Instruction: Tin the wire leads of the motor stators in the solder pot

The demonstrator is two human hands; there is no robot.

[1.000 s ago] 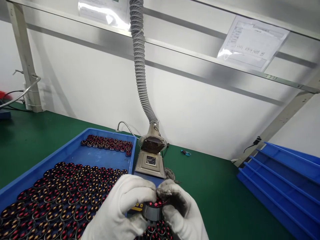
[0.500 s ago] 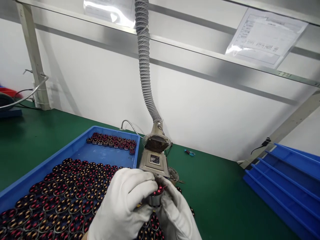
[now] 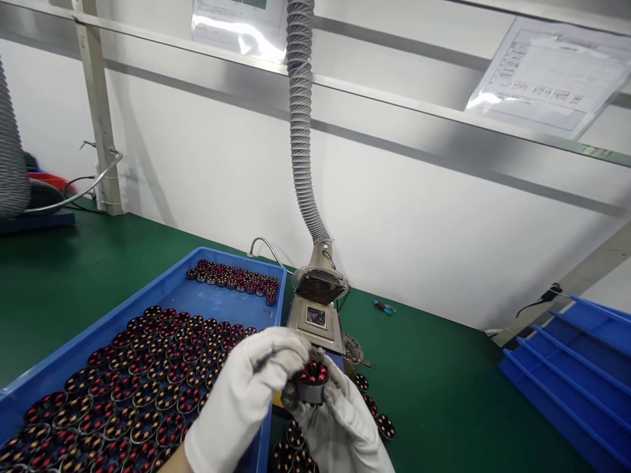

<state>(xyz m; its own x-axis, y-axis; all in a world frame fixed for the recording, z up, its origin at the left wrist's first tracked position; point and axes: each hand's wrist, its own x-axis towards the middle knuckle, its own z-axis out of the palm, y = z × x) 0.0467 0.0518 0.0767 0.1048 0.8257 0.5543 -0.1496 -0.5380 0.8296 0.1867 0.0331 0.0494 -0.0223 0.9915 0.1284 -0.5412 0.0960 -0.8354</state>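
A round motor part (image 3: 311, 384) with a metal rim and red and black windings is held upright between my hands. My right hand (image 3: 345, 414), in a white glove, wraps round it from the right and below. My left hand (image 3: 256, 381), also gloved, has its fingers pinched together at the part's upper left edge; whatever is between those fingertips is too small to make out. Just beyond my hands stands a square metal plate device (image 3: 315, 316) under a round hood (image 3: 320, 282). Many similar parts (image 3: 148, 394) fill the near part of a blue tray (image 3: 202, 299) on the left.
More parts (image 3: 385, 426) lie on the green table (image 3: 444, 381) right of and below my hands. Small blue pliers (image 3: 384, 307) lie farther back. Stacked blue trays (image 3: 572, 368) stand at the right. A grey hose (image 3: 300, 125) hangs above the hood.
The view has shifted, so the surroundings sit farther right in it. My left fingers have drawn up from the part's side to its top edge, and more of the part shows.
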